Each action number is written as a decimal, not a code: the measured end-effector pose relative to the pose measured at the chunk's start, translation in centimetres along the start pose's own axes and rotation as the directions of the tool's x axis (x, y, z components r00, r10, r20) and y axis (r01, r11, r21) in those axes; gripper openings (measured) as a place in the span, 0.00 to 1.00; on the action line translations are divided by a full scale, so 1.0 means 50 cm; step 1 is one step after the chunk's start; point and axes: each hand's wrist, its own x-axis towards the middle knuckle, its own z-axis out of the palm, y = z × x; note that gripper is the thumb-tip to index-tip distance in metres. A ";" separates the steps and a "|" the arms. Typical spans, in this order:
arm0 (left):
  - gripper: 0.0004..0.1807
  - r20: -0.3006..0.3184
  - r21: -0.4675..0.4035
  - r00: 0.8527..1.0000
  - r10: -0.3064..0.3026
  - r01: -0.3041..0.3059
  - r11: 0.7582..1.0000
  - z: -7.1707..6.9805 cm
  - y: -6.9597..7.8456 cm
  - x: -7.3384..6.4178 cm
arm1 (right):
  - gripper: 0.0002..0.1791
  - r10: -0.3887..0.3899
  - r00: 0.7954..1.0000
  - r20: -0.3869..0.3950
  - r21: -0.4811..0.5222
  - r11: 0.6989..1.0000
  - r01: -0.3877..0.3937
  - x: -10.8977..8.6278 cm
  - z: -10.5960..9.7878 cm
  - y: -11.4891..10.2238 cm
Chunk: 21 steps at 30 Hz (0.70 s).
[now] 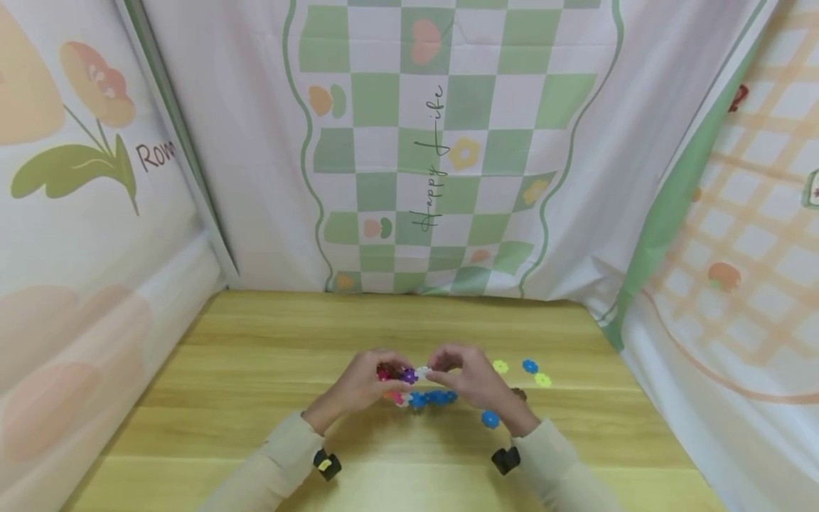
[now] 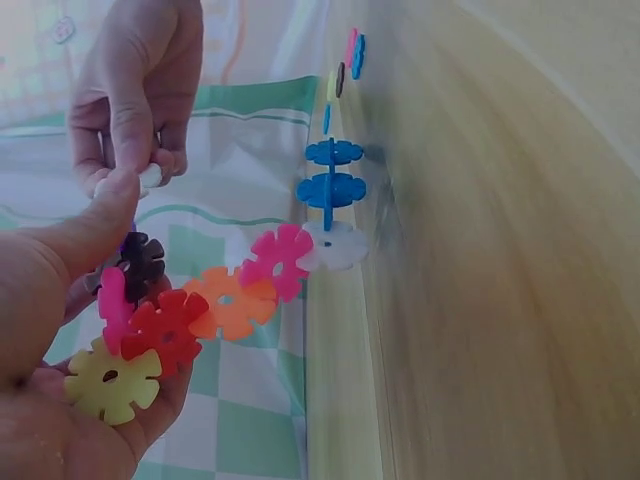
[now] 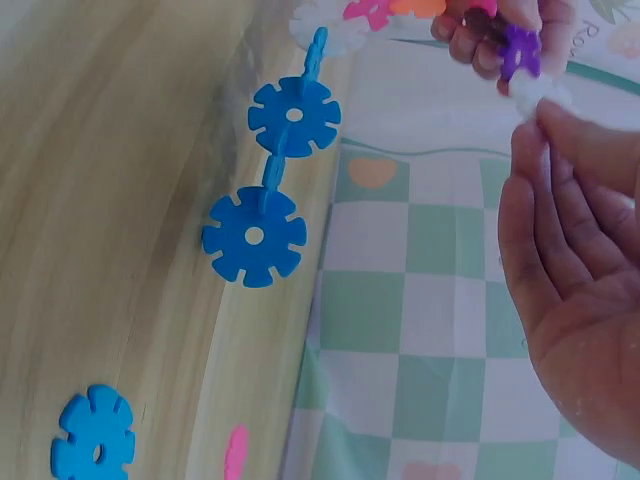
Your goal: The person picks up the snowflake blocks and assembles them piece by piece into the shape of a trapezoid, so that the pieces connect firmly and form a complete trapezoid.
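Observation:
Notched plastic snowflake discs are joined in a chain. My left hand holds one end of it, with the purple disc near its fingertips. Yellow, red and orange discs lie along the left palm and beyond it. From there the chain runs through a pink disc and a white disc to several blue discs low over the table. Between thumb and fingertips my right hand pinches another white disc, which touches the purple one. Whether these two are interlocked cannot be told.
Loose discs lie on the wooden table to the right: yellow, blue, another blue near the right wrist, and a brown one partly behind the forearm. Printed cloth hangs behind and on both sides.

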 end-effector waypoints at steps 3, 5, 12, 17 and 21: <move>0.13 -0.013 -0.015 1.000 -0.004 0.003 1.000 0.001 0.001 -0.002 | 0.03 -0.018 0.999 -0.031 -0.024 1.000 0.017 0.000 0.007 -0.005; 0.14 -0.034 -0.022 0.999 -0.002 0.001 1.000 0.002 0.002 -0.004 | 0.03 -0.030 0.998 -0.053 -0.032 0.999 0.029 0.000 0.011 -0.006; 0.15 -0.083 -0.038 0.997 0.000 -0.003 0.999 0.005 0.003 -0.004 | 0.03 -0.056 0.992 -0.114 -0.058 0.997 0.050 -0.001 0.023 -0.016; 0.13 -0.029 0.011 0.999 0.012 -0.011 1.000 0.000 0.000 -0.001 | 0.03 -0.004 0.998 -0.063 -0.080 0.997 -0.001 0.004 0.019 -0.024; 0.14 0.036 0.080 0.999 0.024 -0.027 0.996 -0.007 0.005 0.004 | 0.03 0.023 0.999 0.032 -0.083 0.996 -0.020 0.014 0.003 -0.026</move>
